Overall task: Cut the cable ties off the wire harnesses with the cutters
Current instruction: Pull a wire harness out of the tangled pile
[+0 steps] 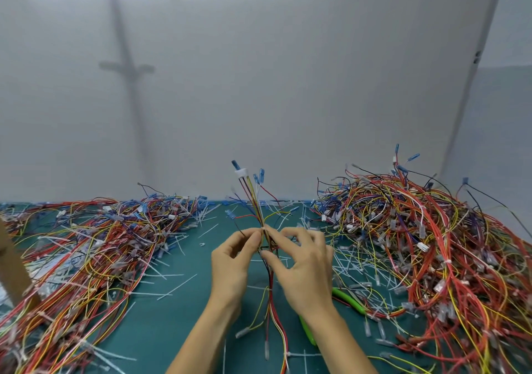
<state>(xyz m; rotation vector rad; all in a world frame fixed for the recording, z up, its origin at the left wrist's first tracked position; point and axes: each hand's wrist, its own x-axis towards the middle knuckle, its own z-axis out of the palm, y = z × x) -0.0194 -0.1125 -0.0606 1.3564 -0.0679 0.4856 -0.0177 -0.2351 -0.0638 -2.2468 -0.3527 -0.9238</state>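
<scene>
So the harness (260, 201) is up off the mat (172, 316) dead centre, with its long axis running pretty much 12 to 6. The white connector end is at 12 and the loose tails trail down to 6 between the wrists. Both hands are on it around the middle. The left hand (230, 261) pinches the bundle with thumb and forefinger from the 9 side, and the right hand (305, 267) pinches it from the 3 side, so the two sets of fingertips nearly meet. Neither hand has the cutters (349, 300) — they lie flat on the mat at about 4 o'clock from the right hand, with green handles poking out either side of that wrist. The head is hidden under the arm, so I can't tell which way it points. What looks like a white tie (268, 288) wraps the bundle just below the hands, toward 6. Whether there's another one right at the pinch I can't tell. My guess is the right hand is the one to let go and drop back for the cutters, since it's the nearer one, while the left keeps the harness upright. The big piles sit out at 9 (86, 244) and 3 (431, 244) — well apart from all this.
</scene>
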